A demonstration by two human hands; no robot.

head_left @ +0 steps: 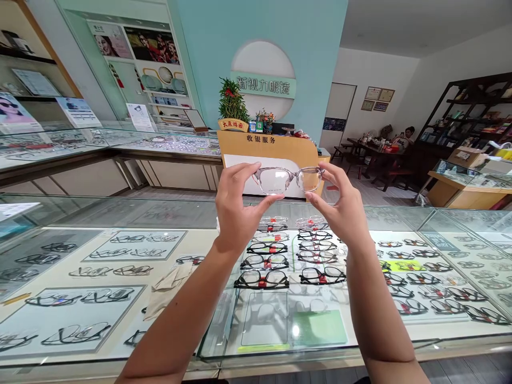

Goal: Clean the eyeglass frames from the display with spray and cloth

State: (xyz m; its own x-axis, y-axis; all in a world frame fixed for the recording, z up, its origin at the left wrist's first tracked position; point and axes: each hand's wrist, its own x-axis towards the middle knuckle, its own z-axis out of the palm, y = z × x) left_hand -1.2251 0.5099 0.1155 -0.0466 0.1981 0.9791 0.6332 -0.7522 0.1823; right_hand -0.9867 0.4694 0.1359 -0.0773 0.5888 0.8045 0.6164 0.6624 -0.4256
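A glass display tabletop [248, 356] holds rows of eyeglass frames [262, 280], many tagged red. Above it, the left hand [239, 205] and right hand [342, 205] each pinch one end of translucent grey eyeglasses [295, 175] between thumb and fingers, holding them roughly level. Beyond is a wood-coloured cashier stand [290, 146] topped with a leafy plant [233, 104]; behind, a turquoise wall [320, 48] bears a sign [264, 85] in Chinese characters.
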